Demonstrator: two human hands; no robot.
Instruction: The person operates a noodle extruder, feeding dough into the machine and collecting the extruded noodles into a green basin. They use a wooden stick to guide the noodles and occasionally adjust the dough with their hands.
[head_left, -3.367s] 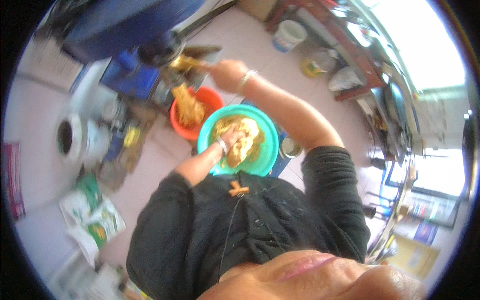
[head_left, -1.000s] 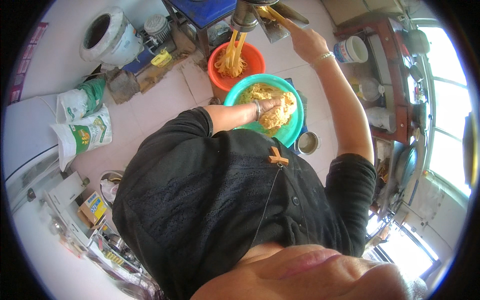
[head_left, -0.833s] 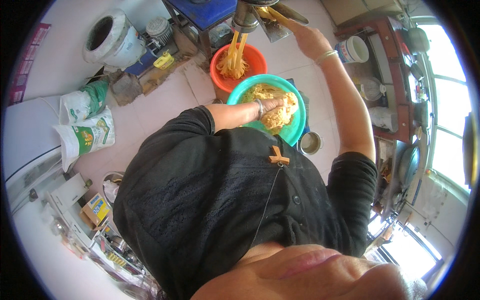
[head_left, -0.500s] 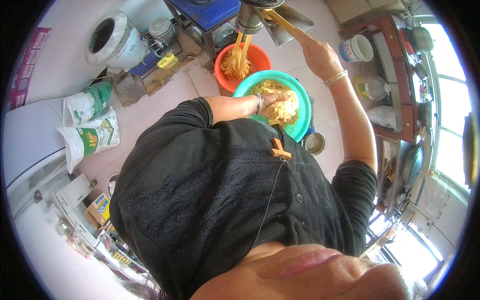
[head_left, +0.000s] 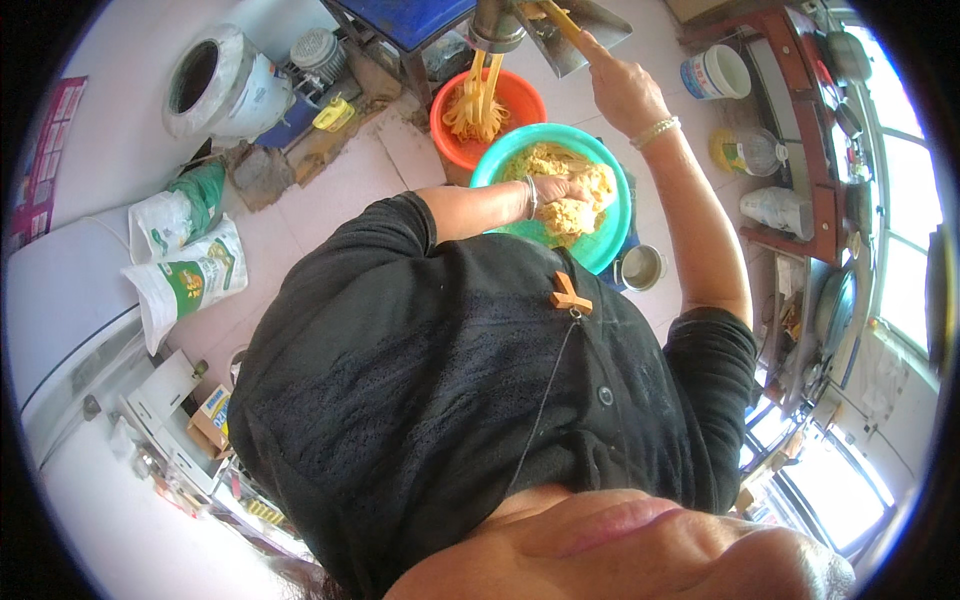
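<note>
- With left hand (head_left: 560,189), touching yellow dough (head_left: 568,222) in turquoise basin (head_left: 622,203); cannot tell how curled
- With right hand (head_left: 625,93), gripping yellowish stick (head_left: 563,24) at metal chute (head_left: 567,58)

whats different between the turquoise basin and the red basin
The turquoise basin looks wider than the red basin. The turquoise basin holds clumpy yellow dough, while the red basin holds long yellow strands, some hanging from a metal spout. The left hand is on the dough in the turquoise basin; no hand is in the red basin. Both are round and open-topped.
</note>
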